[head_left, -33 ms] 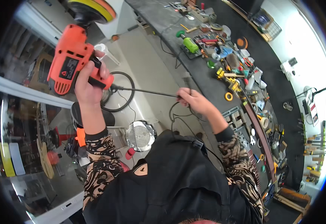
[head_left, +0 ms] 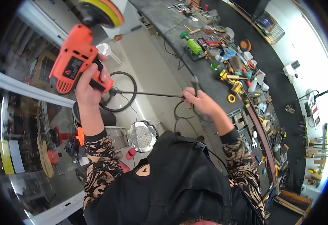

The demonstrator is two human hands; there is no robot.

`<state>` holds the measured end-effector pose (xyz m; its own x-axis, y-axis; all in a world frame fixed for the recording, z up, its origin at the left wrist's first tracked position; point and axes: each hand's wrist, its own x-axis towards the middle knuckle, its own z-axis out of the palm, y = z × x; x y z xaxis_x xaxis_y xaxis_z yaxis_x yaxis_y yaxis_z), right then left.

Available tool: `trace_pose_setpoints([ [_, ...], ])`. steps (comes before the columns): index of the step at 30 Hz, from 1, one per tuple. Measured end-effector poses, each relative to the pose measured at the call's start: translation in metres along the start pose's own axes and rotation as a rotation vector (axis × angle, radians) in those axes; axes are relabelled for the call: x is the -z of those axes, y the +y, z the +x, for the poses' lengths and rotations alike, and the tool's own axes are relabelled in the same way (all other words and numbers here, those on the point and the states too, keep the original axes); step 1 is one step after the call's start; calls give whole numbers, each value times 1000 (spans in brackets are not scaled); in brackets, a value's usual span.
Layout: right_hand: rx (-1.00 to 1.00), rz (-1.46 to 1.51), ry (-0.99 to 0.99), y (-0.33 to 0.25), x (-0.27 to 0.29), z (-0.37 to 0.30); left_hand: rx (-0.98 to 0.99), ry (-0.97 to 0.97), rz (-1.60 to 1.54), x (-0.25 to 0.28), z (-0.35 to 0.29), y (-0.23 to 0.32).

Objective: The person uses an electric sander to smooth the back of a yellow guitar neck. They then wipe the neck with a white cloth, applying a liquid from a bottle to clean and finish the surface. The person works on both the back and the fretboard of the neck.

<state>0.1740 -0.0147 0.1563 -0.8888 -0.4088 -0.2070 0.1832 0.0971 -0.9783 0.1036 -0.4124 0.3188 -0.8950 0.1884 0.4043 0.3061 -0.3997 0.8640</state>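
The left hand (head_left: 90, 81) has its fingers wrapped round an orange-red corded polisher (head_left: 75, 58) held up at the upper left, well apart from the workbench (head_left: 152, 15), its yellow-and-orange round pad (head_left: 109, 11) (a little blurred) touching nothing in sight. The right hand (head_left: 197, 99) closes its fingers on the black power cord (head_left: 149, 93), drawn nearly straight between the two hands, with slack looping below. As far as one can judge, lifting the polisher and taking hold of the cord are done, while that slack is not yet gathered.
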Motion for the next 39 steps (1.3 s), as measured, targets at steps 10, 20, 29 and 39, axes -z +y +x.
trace_pose_setpoints([
  [10, 603, -694, 49, -188, -67, -56, 789, -190, 631, -2, -115, 51],
  [20, 226, -519, 165, -100, -79, -178, 102, 16, -122, -143, -172, 30],
  [29, 595, -958, 598, -168, -38, -362, 289, -1029, 374, -194, -184, 42],
  [39, 211, -945, 825, -107, -131, -519, -305, -992, 482, -333, -163, -47],
])
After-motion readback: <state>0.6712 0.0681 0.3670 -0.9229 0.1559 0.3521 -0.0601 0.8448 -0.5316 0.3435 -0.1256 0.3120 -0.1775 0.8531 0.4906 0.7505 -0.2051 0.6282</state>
